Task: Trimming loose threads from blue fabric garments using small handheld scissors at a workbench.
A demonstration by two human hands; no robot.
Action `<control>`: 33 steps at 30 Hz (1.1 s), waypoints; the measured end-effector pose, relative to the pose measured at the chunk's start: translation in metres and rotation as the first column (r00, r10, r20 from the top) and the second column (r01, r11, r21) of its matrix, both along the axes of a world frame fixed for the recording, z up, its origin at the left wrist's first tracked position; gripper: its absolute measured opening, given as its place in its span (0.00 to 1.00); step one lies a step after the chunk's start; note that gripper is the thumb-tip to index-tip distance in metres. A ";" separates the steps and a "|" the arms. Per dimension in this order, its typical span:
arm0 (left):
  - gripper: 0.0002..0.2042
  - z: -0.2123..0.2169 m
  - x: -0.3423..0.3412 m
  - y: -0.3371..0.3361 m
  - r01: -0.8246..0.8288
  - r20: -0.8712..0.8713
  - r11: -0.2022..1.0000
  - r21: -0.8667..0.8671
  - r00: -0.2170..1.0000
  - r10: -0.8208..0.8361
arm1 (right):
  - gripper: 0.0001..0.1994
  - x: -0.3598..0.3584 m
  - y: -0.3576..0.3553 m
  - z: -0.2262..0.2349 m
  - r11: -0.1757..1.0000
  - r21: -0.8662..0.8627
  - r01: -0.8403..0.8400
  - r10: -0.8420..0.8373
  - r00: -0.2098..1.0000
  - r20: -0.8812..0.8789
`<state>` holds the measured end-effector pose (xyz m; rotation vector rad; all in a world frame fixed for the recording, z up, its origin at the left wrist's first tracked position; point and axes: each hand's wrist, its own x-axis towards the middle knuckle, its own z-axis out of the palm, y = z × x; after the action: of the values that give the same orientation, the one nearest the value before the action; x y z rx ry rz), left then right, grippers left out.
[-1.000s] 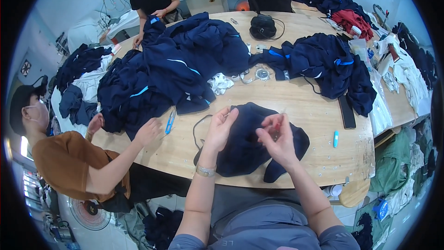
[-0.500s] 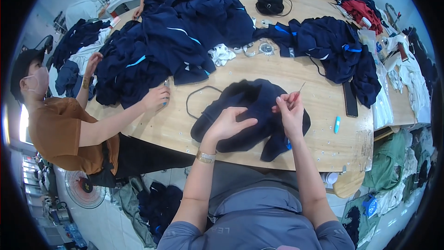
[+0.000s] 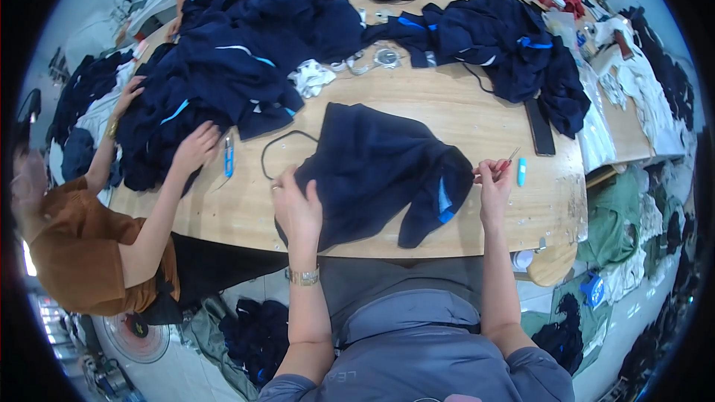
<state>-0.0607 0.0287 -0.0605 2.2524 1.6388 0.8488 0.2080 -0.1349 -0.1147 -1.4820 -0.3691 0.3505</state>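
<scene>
So, the dark navy garment (image 3: 380,171) is spread out flat on the wooden tabletop (image 3: 447,115), right in front of the person wearing the camera, with a bit of light blue trim showing at its lower right corner. A thin black cord (image 3: 277,147) loops out from its left edge onto the bare wood.

Left hand (image 3: 296,205) sits on the near left edge of the garment, fingers curled down over the cloth, so the grip is closed loosely on fabric there. There's a watch on that wrist. Right hand (image 3: 493,179) is at the garment's right edge, thumb and fingers pinched tight around a small snipping tool (image 3: 511,156) with a reddish bit poking up out of the pinch. Just beside that hand lies a small light blue pen-like thing (image 3: 521,171), and a flat black bar (image 3: 539,126) is a bit further back.

As for containers, I can't make out any real bins or boxes on the tabletop, it's just heaps: a big pile of navy clothes (image 3: 238,52) at the back left and another navy pile (image 3: 499,45) at the back right.

A co-worker in a brown top has one hand (image 3: 195,147) on the left pile, with a blue clipper (image 3: 229,156) lying just beside it.
</scene>
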 end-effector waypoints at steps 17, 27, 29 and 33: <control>0.13 -0.058 0.157 -0.044 0.514 0.384 0.846 -0.145 0.817 -0.430 | 0.18 0.001 -0.009 -0.037 0.888 -0.457 0.048 0.148 0.912 0.383; 0.14 0.073 0.072 -0.026 0.398 0.552 0.868 0.297 0.671 -0.496 | 0.26 0.066 -0.015 0.023 0.898 -0.288 0.333 -0.166 0.862 0.479; 0.17 0.077 0.057 -0.026 0.278 0.458 0.932 0.234 0.814 -0.357 | 0.19 0.092 0.003 -0.004 0.907 -0.170 0.385 -0.195 0.741 0.643; 0.36 0.060 0.051 -0.037 0.307 0.110 0.943 -0.129 0.949 -0.294 | 0.23 0.099 0.032 -0.032 0.927 -0.151 0.342 0.099 0.163 0.982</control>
<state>-0.0100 -0.0080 -0.0002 2.2486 1.2302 0.7160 0.3073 -0.1034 -0.1464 -1.9278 -1.3066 -0.8959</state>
